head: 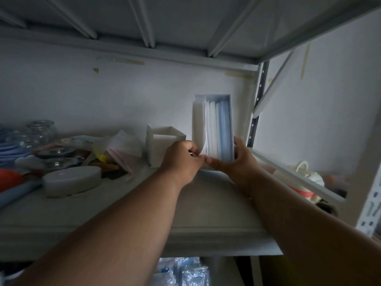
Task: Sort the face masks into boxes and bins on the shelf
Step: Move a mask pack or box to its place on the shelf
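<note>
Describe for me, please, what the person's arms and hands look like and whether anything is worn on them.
Both forearms are bare as far as the frame shows; no sleeves come into view. The left hand and right hand wear no gloves, and no watch, bracelet or ring is visible on wrists or fingers. The light is dim, so small details could be missed.

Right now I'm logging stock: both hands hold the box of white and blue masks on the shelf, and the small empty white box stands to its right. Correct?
Not quite. The head view shows the small white box to the left of the mask box, not right. Both the left hand and right hand do hold it on the shelf.
</note>
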Demonstrator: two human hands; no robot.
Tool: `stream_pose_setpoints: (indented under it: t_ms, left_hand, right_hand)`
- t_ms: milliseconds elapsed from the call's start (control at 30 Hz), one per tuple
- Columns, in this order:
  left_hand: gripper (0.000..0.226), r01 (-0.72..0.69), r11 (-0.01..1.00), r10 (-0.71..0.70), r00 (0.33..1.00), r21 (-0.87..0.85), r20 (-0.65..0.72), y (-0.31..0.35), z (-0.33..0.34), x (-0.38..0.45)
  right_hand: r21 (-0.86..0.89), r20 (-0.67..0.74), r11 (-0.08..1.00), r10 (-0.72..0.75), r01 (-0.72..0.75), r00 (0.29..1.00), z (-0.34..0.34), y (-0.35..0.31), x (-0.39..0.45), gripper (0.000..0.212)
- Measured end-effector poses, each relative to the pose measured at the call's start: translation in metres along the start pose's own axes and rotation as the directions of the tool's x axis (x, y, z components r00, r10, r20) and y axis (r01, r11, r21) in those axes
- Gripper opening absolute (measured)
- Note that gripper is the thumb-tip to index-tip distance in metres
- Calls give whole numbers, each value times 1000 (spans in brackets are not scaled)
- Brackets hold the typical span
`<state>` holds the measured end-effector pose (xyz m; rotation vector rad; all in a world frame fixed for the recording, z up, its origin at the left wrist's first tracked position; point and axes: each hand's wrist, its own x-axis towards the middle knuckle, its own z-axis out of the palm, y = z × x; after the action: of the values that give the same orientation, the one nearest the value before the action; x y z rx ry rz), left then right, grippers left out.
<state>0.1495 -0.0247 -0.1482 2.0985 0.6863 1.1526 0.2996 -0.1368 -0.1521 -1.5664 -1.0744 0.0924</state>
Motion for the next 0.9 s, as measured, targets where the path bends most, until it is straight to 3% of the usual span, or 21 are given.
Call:
stream_pose_setpoints:
  t_ms: [100, 200, 333, 433, 500, 900]
  left_hand:
    - [31, -24, 999, 23, 1000, -41, -9, -2, 1, 2]
    - [31, -48, 999, 48, 999, -18, 1, 2, -1, -3]
    - [10, -42, 999, 42, 999, 9, 20, 9, -4, -8]
    - [53, -9, 999, 10, 999, -32, 36, 9, -8, -9]
    - [64, 7, 998, -4, 999, -60, 40, 10, -10, -10]
    - [51, 2, 996, -5, 999, -86, -34, 13, -9, -12]
  right_hand:
    - [-27, 2, 1000, 3, -3, 1000, -2, 0, 1, 140]
    - [-36, 12, 999, -16, 16, 1000, -1, -1, -1, 123]
    - [13, 17, 999, -37, 36, 999, -2, 6, 2, 105]
    - [94, 58, 995, -25, 19, 998, -2, 8, 5, 113]
    - [139, 63, 990, -19, 10, 998, -1, 9, 5, 127]
    - [121, 76, 992, -33, 24, 997, -1, 14, 11, 137]
